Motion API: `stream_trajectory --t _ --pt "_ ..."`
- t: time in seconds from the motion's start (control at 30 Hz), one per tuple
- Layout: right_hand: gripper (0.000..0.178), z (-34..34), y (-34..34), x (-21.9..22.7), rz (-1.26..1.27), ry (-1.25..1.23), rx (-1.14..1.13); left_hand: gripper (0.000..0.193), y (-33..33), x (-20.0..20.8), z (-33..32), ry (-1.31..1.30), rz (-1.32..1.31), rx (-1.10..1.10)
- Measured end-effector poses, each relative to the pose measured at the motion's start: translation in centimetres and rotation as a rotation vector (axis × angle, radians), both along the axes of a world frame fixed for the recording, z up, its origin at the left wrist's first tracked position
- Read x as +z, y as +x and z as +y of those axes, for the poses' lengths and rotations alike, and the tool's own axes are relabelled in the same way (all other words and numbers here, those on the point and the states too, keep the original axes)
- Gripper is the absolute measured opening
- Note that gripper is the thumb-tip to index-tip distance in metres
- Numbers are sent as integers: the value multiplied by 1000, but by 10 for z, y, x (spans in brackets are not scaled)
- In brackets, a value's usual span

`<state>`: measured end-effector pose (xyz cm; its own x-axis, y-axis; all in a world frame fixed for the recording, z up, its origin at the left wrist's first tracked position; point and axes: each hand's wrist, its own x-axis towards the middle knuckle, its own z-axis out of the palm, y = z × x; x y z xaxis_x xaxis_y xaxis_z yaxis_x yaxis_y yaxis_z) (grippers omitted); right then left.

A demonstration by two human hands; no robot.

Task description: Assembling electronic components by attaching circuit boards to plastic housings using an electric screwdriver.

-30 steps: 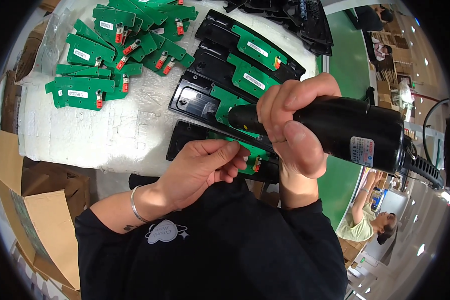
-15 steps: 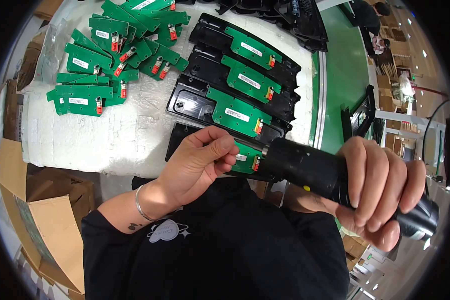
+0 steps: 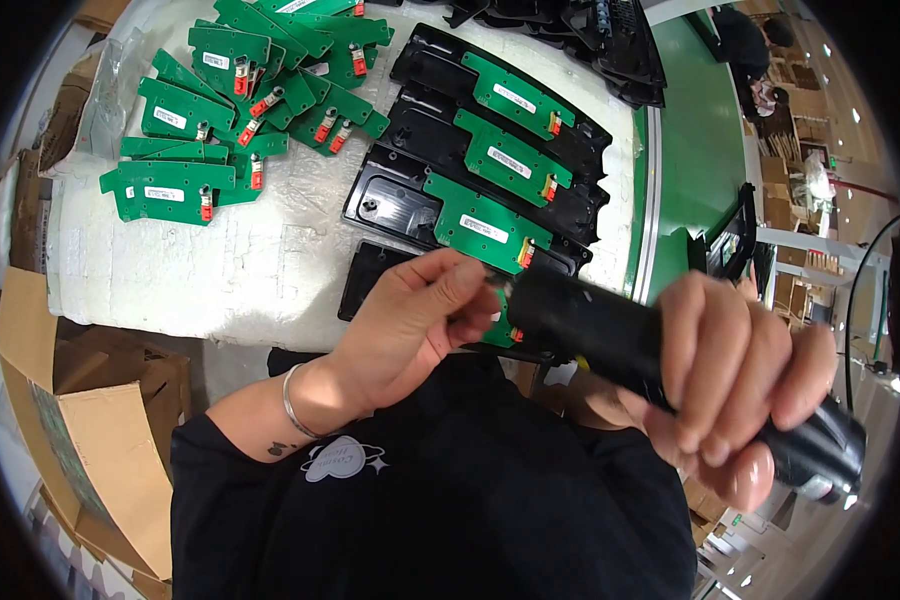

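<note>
My right hand [image 3: 735, 375] wraps around a black cylindrical power screwdriver [image 3: 595, 325], held roughly level with its nose toward my left hand. My left hand [image 3: 400, 325] is closed in a pinch right at the nose of the tool; whatever its fingertips hold is too small and blurred to name. Both hands are over the nearest black plastic panel [image 3: 370, 272], whose green circuit board they partly hide. Just beyond lies another panel with a green circuit board [image 3: 482, 226] on it, bearing a white label and a red-and-yellow connector.
Two more panels with boards [image 3: 515, 97] lie farther back in the row. A pile of loose green circuit boards [image 3: 175, 190] sits at the left on the white foam-like surface [image 3: 200, 280]. Black parts [image 3: 610, 50] are heaped at the back; an open cardboard box [image 3: 115, 470] stands lower left.
My right hand has brought the screwdriver a little left, its nose closer to my left fingers. The metal shaft that showed between them is now mostly hidden. The whole view has shifted slightly.
</note>
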<state>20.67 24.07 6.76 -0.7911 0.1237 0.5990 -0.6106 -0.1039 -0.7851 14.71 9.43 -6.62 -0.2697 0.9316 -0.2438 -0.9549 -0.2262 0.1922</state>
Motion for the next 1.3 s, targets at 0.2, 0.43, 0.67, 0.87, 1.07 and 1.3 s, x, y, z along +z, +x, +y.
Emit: stream_trajectory --t 0.2,0.43,0.67,0.87,1.07,1.3 --pt "27 -10 -60 -40 -172 -64 -377 44 5 15 -6 -137 -104 -187" --pt "22 3 -77 -58 -200 -121 -275 29 0 15 -18 -99 31 -241" --pt "20 -5 -84 -55 -279 235 -360 16 -6 15 -17 -120 108 -312" --pt "19 -6 -87 -57 -274 222 -309 11 -5 7 -17 -105 175 -224" --pt "21 -10 -75 -44 -239 104 -372 15 -4 10 -17 -96 24 -56" --pt "28 5 3 16 8 -37 131 15 -1 7 -13 18 -76 22"
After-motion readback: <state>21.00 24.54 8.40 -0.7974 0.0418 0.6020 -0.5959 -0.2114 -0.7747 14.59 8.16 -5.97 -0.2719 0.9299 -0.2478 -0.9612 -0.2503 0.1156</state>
